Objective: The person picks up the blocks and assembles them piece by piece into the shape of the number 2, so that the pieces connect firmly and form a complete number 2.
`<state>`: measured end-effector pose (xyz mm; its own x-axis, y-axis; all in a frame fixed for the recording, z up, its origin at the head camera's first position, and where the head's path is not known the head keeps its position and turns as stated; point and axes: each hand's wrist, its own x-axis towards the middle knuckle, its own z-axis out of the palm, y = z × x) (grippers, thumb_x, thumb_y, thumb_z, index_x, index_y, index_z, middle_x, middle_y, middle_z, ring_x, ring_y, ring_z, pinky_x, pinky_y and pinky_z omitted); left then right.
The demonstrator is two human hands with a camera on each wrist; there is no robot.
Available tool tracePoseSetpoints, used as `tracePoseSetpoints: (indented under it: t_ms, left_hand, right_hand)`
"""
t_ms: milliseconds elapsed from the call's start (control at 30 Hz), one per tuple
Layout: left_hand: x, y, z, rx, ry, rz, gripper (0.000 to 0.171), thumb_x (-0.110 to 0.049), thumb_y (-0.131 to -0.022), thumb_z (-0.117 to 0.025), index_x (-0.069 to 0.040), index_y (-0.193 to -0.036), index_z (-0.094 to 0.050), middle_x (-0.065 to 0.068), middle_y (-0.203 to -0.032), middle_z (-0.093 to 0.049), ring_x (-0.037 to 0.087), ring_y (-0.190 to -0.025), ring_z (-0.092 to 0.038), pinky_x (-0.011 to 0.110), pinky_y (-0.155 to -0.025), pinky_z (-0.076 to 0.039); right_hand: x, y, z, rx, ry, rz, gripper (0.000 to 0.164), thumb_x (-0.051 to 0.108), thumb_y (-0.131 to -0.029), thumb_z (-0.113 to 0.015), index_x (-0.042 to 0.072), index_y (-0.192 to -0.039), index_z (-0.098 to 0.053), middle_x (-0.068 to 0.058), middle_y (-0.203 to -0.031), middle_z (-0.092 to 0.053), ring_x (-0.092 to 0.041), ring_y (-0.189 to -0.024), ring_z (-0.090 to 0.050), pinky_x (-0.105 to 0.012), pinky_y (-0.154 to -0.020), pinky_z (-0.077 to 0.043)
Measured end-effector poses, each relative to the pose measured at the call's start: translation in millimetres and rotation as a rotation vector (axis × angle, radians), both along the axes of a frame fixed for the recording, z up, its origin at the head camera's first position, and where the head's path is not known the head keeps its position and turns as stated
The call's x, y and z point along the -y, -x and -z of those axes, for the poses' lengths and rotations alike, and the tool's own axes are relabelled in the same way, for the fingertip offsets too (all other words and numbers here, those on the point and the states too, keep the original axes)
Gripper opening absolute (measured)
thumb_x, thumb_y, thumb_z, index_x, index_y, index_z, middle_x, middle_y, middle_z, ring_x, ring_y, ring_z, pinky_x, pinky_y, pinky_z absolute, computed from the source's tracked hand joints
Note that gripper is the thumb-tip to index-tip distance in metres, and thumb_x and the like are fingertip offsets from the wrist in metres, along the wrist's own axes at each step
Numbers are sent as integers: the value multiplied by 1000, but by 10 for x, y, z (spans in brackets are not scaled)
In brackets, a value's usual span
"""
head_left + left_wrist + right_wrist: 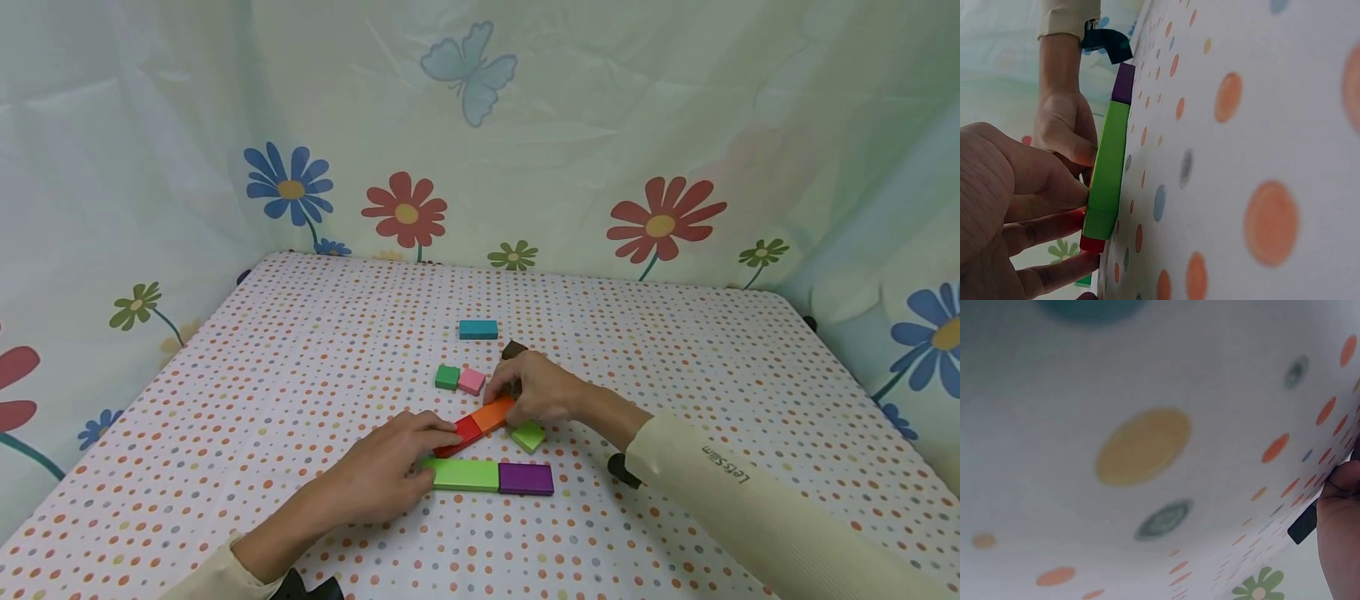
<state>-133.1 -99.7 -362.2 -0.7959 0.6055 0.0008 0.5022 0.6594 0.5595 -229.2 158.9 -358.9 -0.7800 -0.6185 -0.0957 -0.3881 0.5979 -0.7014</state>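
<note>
In the head view my left hand (390,467) reaches over the left end of a red block (459,437), its fingertips touching it. The left thumb lies by the left end of a light-green block (467,476); the left wrist view shows the fingers fairly straight. An orange block (492,413) meets the red one end to end in a slanting row. My right hand (543,387) pinches the orange block at its far right end, between thumb and fingers. A purple block (527,479) adjoins the light-green block in a nearer row.
A small lime block (528,436) lies beside the right thumb. Beyond the hands are a dark brown block (513,349), a green block (447,377) touching a pink block (472,381), and a teal block (478,330). The dotted tabletop (337,333) ends at a flowered curtain (570,150).
</note>
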Motion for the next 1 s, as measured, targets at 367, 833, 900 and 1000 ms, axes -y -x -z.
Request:
tracePoseSetpoints:
  t_ms: [367, 833, 900, 1000]
  left_hand:
    - [0, -3, -2, 3, -3, -1, 47, -7, -90, -59, -12, -136, -66, -4, -138, -57, 15, -123, -51, 45, -102, -45]
    - [-2, 5, 2, 9, -12, -3, 47, -7, -89, -59, -12, -135, -67, -4, -137, -58, 16, -123, -52, 46, -102, -45]
    - [0, 6, 3, 9, -12, -3, 46, -7, -90, -60, -12, -135, -67, -4, -137, -58, 16, -123, -52, 46, -102, -45]
    - [5, 5, 3, 8, -11, -1, 47, -7, -90, -60, -12, -136, -66, -3, -138, -57, 16, -124, -52, 46, -102, -45]
  right_hand:
    - [13, -8, 6, 48, 2, -2, 35, -4, -68, -78, 16, -97, -76, 4, -103, -69, -18, -96, -60, -35, -88, -50]
    - [25, -57, -46, 0, 0, 15, 43, 6, -69, -79, 13, -112, -72, 1, -105, -67, -19, -97, -60, -38, -88, -49]
    - [24, -63, -51, -10, 3, 11, 46, 7, -69, -80, 13, -114, -71, 0, -106, -66, -20, -97, -59, -39, -86, -49]
    - [14, -69, -55, -26, -1, 14, 50, 9, -69, -81, 15, -117, -68, -1, -107, -65, -20, -98, -58, -39, -86, -49]
